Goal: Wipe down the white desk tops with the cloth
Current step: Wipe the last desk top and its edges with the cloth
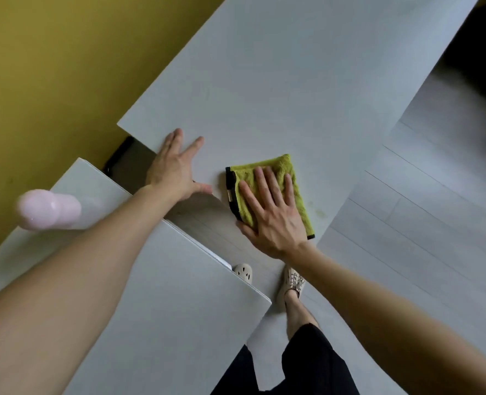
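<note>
While the right hand lies flat with straight fingers pressing on the folded green cloth, the left hand rests open, fingers spread, on the near edge of the same white desk top. That cloth sits near the desk's front corner. A second white desk top lies below-left, bearing a blurred pink object. Yellow wall stands behind.

Light: soft, moderately bright, spread evenly over the desk top.
Shadows: faint and diffuse beside the left hand; deep in the gap between the desks and in the upper right corner.
Focus: pink object at left blurred, smeared.
Distortion: wide-angle; desk edges bow toward the frame edges.
</note>
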{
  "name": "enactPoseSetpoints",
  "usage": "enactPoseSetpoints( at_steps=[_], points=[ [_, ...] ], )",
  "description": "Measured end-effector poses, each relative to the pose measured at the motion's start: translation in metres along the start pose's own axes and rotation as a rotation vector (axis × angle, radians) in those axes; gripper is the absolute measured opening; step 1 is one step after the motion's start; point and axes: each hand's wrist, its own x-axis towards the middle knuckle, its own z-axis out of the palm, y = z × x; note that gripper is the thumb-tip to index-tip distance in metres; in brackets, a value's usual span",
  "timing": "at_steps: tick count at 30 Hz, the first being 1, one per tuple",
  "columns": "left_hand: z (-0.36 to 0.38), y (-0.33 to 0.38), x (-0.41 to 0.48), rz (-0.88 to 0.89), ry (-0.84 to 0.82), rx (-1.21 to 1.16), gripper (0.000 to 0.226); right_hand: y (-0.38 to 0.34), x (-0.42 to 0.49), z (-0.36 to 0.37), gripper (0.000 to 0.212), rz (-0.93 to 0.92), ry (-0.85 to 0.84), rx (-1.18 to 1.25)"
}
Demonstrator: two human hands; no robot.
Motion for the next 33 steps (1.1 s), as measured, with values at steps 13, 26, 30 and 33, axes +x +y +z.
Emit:
enactPoseSetpoints(
  at_steps=[13,26,30,33],
  points=[
    [0.008,-0.003,-0.002,-0.019,0.059,-0.11,0.132,0.019,0.032,-0.01,0.078,-0.359,-0.076,-0.018],
    [0.02,0.014,-0.022,-0.547,0.087,-0.492,0.171,0.069,0.19,-0.039,0.096,-0.732,-0.131,-0.061],
    [0.013,0.021,-0.022,-0.596,0.029,-0.565,0.168,0.077,0.208,-0.039,0.082,-1.036,-0.181,-0.089],
    [0.005,0.025,-0.018,-0.641,0.026,-0.63,0.16,0.096,0.298,-0.044,0.079,-0.859,-0.105,-0.045]
  ],
)
